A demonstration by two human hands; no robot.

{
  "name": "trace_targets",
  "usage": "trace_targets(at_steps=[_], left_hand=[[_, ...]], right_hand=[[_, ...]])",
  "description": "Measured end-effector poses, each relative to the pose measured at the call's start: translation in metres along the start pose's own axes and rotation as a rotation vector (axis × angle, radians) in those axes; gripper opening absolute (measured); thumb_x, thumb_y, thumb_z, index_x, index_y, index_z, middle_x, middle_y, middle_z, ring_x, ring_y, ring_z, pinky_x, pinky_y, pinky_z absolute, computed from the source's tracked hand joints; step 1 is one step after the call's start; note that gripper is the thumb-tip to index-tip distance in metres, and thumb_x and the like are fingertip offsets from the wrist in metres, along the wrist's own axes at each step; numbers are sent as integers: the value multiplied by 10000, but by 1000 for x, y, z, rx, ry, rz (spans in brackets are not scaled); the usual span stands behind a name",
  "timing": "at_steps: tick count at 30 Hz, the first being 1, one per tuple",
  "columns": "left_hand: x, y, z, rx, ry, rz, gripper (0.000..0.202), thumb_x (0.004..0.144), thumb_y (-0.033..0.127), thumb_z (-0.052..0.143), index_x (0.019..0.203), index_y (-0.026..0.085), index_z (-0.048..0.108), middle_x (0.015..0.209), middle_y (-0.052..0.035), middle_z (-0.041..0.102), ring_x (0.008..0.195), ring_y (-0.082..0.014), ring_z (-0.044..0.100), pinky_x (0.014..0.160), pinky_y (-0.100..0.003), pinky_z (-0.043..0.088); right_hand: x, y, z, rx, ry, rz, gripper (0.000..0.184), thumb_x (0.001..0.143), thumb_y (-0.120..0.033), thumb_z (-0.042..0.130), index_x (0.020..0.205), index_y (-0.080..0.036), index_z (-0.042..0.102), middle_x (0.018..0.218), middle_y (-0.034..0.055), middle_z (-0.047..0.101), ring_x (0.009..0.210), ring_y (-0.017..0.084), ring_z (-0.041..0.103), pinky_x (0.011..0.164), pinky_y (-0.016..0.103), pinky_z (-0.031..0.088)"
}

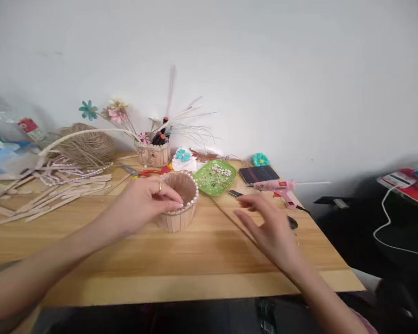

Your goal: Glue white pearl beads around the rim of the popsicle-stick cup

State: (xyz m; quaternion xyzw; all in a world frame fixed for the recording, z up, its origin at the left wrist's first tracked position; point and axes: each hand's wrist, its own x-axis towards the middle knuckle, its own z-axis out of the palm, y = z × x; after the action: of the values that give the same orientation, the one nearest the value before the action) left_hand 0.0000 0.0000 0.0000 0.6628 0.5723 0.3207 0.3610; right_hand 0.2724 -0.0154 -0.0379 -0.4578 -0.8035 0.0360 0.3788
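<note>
My left hand [144,204], with a ring on one finger, reaches over the near rim of a round pot [177,222] covered in upright wooden strips. Its thumb and forefinger are pinched at a small white pearl bead [181,205] on or just above the rim. A row of white pearl beads [196,189] runs along the pot's rim; the hand covers its left part. Off to the right, my right hand [270,225] hovers over the table, fingers apart and nothing visible in them. Behind lies a green dish [206,187] holding loose pearl beads [222,170].
A pink glue gun [281,187] and a phone [259,174] lie at the right. Wooden strips [62,202], pearl strands [73,175] and a twine ball [87,144] fill the left. A decorated pot [153,154] with pens and flowers stands by the wall.
</note>
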Motion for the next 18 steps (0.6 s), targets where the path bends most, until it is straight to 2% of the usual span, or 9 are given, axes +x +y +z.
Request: trace_targets(at_steps=[4,7,15,18], left_hand=[[3,-2,4,32,8,22,146,639,357,682,672,257,782,774,-10,776,781,-232,685,720,-331,520],[4,-3,5,51,7,31,139,636,352,681,664,258,778,752,-9,769,760,-227,679,711,-334,516],[2,-4,6,97,4,68,121,673,328,673,686,260,772,750,1,758,730,-210,674,676,-328,503],[1,-6,5,184,23,162,122,716,295,657,710,274,777,742,7,752,727,-210,660,679,-346,487]], right_hand=[[9,-22,36,118,-160,8,94,873,-174,570,966,-191,565,863,54,653,774,195,639,665,316,519],[11,-32,51,202,-220,63,94,849,-145,556,926,-194,534,840,42,635,753,181,628,649,305,512],[9,-38,57,281,-286,97,114,840,-104,540,843,-204,486,838,21,594,734,149,589,656,282,503],[8,-36,57,300,-297,120,116,844,-99,532,845,-204,484,839,19,588,722,143,592,639,271,503]])
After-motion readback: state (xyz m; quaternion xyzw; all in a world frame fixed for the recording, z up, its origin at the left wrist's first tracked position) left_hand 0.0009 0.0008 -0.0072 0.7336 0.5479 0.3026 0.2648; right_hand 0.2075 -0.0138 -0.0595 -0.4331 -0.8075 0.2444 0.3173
